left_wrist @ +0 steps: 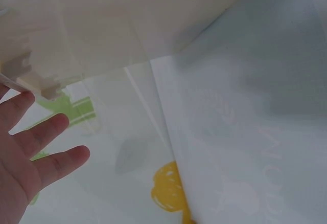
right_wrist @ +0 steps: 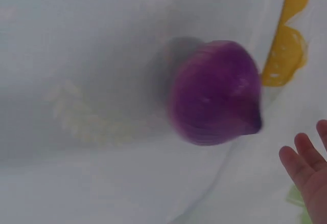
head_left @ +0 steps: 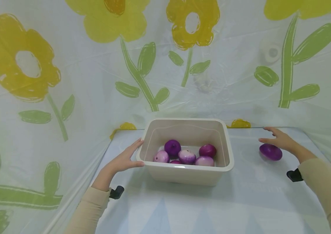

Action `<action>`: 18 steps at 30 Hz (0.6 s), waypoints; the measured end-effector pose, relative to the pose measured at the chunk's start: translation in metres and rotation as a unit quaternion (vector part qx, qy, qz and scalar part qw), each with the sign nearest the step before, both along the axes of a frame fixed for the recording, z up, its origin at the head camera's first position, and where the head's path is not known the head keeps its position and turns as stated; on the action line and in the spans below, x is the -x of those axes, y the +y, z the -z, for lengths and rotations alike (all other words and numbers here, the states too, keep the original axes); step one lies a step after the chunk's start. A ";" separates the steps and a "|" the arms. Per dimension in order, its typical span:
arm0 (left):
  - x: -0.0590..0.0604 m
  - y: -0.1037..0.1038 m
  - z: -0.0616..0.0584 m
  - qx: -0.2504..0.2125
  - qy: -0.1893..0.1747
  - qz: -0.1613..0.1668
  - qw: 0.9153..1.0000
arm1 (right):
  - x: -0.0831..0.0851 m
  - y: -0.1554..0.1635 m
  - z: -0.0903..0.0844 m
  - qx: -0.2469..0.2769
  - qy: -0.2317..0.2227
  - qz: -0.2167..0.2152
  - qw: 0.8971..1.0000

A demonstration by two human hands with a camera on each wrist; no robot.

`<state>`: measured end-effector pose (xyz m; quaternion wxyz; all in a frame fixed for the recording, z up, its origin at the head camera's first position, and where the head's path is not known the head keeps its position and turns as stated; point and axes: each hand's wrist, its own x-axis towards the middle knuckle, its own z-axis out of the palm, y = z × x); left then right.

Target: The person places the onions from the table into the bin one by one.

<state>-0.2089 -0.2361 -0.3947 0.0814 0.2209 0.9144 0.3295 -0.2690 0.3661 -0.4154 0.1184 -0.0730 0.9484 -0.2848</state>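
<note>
The right hand (head_left: 279,139) hovers flat over a purple onion (head_left: 270,151) on the table (head_left: 200,208), fingers straight and spread, gripping nothing. In the right wrist view the onion (right_wrist: 214,93) lies on the pale cloth with the fingertips (right_wrist: 301,157) beside it and apart from it; whether the palm touches it in the head view I cannot tell. The onion sits well to the right of the bin (head_left: 186,175), near the table's far right corner.

The left hand (head_left: 124,159) lies open against the bin's left side, fingers straight along the rim and thumb at the near left corner. In the left wrist view the fingers (left_wrist: 46,132) are spread just under the bin (left_wrist: 127,19).

Inside the bin lie several onions (head_left: 186,155), some dark purple, some pale with white streaks, bunched toward the near wall.

A white sheet with yellow flowers (head_left: 19,61) hangs behind and to both sides of the table
</note>
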 end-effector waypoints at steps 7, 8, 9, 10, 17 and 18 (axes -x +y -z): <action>0.000 0.000 0.000 0.003 0.006 0.002 1.000 | -0.002 0.014 0.030 0.004 0.010 0.034 0.999; 0.000 0.000 0.000 0.003 0.006 0.002 1.000 | -0.003 0.016 0.034 0.005 0.016 0.038 0.999; 0.000 0.000 0.000 0.003 0.006 0.002 1.000 | -0.003 0.017 0.038 0.004 0.022 0.041 0.999; 0.000 0.000 0.000 0.004 0.006 0.001 1.000 | -0.004 0.019 0.042 0.004 0.028 0.045 0.999; -0.001 0.001 -0.001 0.002 -0.005 -0.006 1.000 | -0.008 0.023 0.060 -0.001 0.017 0.083 0.996; -0.001 0.001 -0.001 0.001 -0.005 -0.006 1.000 | -0.008 0.023 0.062 -0.002 0.009 0.089 0.996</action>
